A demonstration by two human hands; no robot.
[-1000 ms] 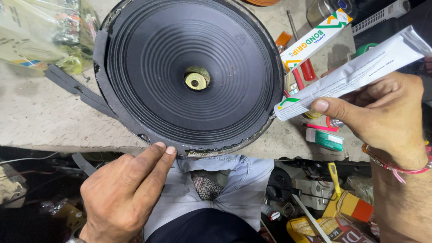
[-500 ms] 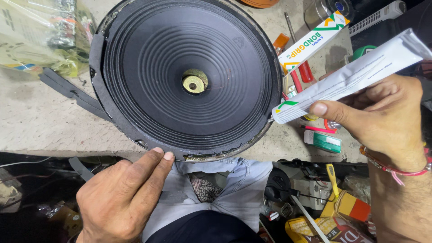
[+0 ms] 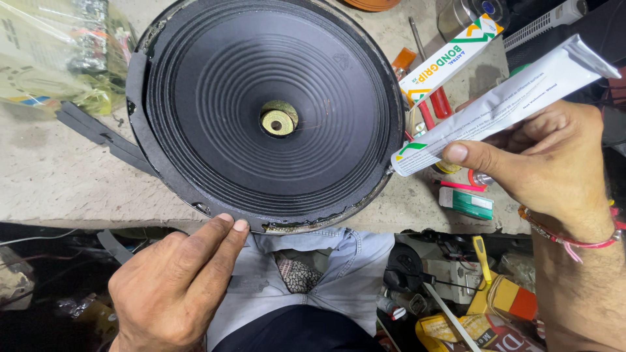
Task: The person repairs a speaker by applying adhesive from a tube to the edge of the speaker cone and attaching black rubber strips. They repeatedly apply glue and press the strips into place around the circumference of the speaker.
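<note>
A: Speaker cone, large, round, black ribbed paper with a brass-coloured centre (image 3: 277,120); position against the hands?

B: Lies face up on the grey stone counter (image 3: 59,176), its near edge overhanging the counter's front. Left hand (image 3: 173,287) sits below that edge, first two fingertips (image 3: 231,225) pressed together on the rim; nothing gripped. Right hand (image 3: 548,163) is to the cone's right, clamped with thumb and fingers on a white squeezable glue tube with green markings (image 3: 502,104). Tube nozzle meets the cone's right rim.

A: Other entries on the counter?

B: Black rubber strip (image 3: 98,133), trailing from the cone's left rim. Clear plastic bag of small parts (image 3: 59,52), far left. White, orange and green cardboard carton (image 3: 450,58), just right of the cone, lying over red-handled tools (image 3: 433,104). Small green and white packet (image 3: 466,202), near the front edge under the right hand.

A: Surroundings?

B: Below the counter, a pale denim shirt (image 3: 306,280) of the person between the hands; a cluttered lower area right with yellow and red items (image 3: 502,300). Red thread band (image 3: 574,238) on the right wrist.

A: Obscured or unclear?

B: Cone's top edge is cut off by the frame. Tube's lower side is hidden by the fingers. Whether glue is coming out cannot be made out. Dark space at lower left is unreadable.
</note>
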